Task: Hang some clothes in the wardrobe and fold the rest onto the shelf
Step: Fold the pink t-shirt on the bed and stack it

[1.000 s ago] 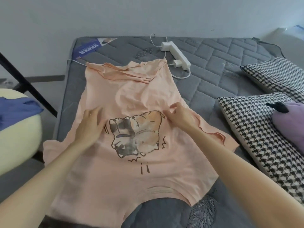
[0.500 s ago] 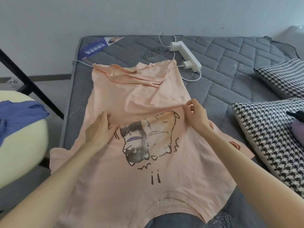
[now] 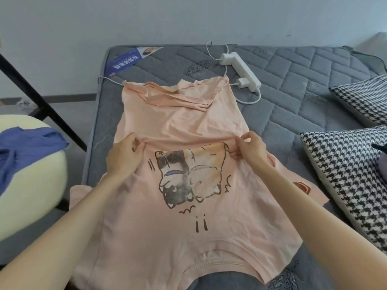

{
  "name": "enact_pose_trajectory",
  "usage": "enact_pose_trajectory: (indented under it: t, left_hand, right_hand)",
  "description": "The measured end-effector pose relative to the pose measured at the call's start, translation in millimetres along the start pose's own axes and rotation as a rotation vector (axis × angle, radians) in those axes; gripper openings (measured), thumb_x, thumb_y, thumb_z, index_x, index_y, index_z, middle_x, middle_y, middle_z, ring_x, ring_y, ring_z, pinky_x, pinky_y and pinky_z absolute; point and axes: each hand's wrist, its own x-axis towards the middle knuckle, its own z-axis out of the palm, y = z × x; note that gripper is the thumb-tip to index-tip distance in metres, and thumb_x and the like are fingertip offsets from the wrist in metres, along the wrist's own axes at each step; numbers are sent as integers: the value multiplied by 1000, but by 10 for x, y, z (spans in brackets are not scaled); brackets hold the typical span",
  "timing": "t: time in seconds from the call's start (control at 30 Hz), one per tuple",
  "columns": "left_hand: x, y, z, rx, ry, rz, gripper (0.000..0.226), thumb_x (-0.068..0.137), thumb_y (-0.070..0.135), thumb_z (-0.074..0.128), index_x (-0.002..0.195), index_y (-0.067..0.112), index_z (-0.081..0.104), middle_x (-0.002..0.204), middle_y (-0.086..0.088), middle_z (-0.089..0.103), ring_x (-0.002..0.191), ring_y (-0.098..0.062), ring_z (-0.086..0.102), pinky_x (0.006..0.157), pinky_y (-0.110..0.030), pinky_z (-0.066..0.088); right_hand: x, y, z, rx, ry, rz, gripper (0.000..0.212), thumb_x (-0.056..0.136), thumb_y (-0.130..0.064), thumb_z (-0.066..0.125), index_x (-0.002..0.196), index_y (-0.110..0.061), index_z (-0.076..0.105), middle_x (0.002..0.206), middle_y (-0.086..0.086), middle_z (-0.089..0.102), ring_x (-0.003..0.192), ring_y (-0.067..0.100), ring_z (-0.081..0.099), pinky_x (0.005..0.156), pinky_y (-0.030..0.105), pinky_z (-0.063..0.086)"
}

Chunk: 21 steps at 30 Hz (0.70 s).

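On the grey mattress (image 3: 293, 84), just this side of the power strip (image 3: 240, 70), the peach T-shirt (image 3: 184, 114) lies face up, left hand (image 3: 123, 155) and right hand (image 3: 250, 149) each pinching a cross-fold at its middle, so folding has barely begun and shelving remains.

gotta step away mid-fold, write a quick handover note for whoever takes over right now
Left hand: pinches a raised crease across the middle of the peach t-shirt.
Right hand: pinches the same crease at the other side.
Things: the shirt lies print up on the grey mattress, collar nearest the person, far hem bunched over, sleeves spread out. A blue garment lies on the cream seat to the left.
Done: shirt laid out and gripped.
Left: fold the shirt and shelve it, then deal with the blue garment. Wardrobe and shelf are out of view.
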Motion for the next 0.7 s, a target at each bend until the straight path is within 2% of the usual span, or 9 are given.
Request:
enact_pose_trajectory:
  t: [0.07, 0.13, 0.23, 0.33, 0.43, 0.5, 0.57, 0.63, 0.7]
  left_hand:
    - [-27, 23, 54, -40, 0, -12, 12, 96, 33, 48, 89, 24, 51, 68, 1, 66, 67, -24, 62, 60, -35, 47]
    - [-113, 63, 124, -80, 13, -36, 7, 97, 26, 44, 99, 26, 51, 81, 4, 68, 73, -25, 63, 61, -35, 47]
    - [-419, 255, 217, -211, 126, -34, 19, 98, 16, 43, 115, 22, 49, 102, 5, 64, 91, -20, 60, 71, -33, 45]
    - [-919, 545, 349, -228, 150, 171, 27, 96, 6, 43, 122, 9, 50, 119, -3, 55, 110, -18, 50, 87, -31, 46]
    - [-1318, 535, 677, -26, -75, 324, 49, 94, 3, 46, 142, 7, 37, 146, -7, 42, 135, -21, 38, 111, -38, 34]
    - [-1410, 398, 825, 146, -159, 354, 54, 99, 17, 36, 151, 12, 22, 157, -2, 24, 145, -21, 23, 117, -40, 18]
    - [-1403, 291, 816, 263, -194, 338, 54, 100, 36, 20, 152, 24, 13, 159, 5, 10, 147, -18, 10, 117, -42, 7]
    - [-1368, 188, 742, 305, -204, 317, 54, 98, 46, 10, 151, 35, 5, 159, 10, -2, 148, -16, -2, 118, -41, -1]
    - [-1337, 46, 635, 319, -162, 270, 55, 96, 50, 5, 150, 39, 5, 159, 10, -3, 147, -14, -6, 120, -39, -4]
  right_hand:
    - [-43, 39, 36, 2, 49, 13, 18, 96, -22, 51, 101, -5, 52, 67, 6, 72, 62, 19, 70, 70, 38, 59]
    - [-151, 74, 79, 7, 117, -35, 11, 95, -21, 47, 102, -12, 49, 70, 2, 72, 66, 13, 68, 67, 30, 50]
    - [-523, 177, 210, -26, 168, -266, 9, 98, -22, 46, 106, -20, 46, 88, -7, 66, 82, 4, 61, 72, 24, 44]
    - [-1004, 436, 437, -181, -27, -499, 24, 99, -17, 43, 122, -20, 48, 116, -5, 60, 108, 9, 55, 94, 25, 42]
    - [-1229, 903, 591, -492, -163, -777, 42, 95, -4, 42, 137, -9, 45, 142, 5, 48, 136, 16, 38, 113, 33, 29]
    - [-1201, 1102, 525, -682, -179, -825, 46, 100, -17, 38, 146, -11, 37, 153, 4, 36, 145, 15, 22, 117, 39, 22]
    - [-1128, 1161, 357, -861, -204, -818, 51, 104, -36, 27, 152, -17, 26, 158, -2, 23, 148, 11, 9, 119, 41, 12]
    - [-1052, 1181, 173, -992, -241, -824, 55, 103, -46, 19, 154, -25, 18, 160, -6, 15, 148, 10, 6, 120, 45, 5]
    - [-1010, 1193, 33, -1052, -246, -773, 56, 101, -52, 13, 153, -33, 14, 160, -11, 11, 148, 9, 6, 119, 48, 1]
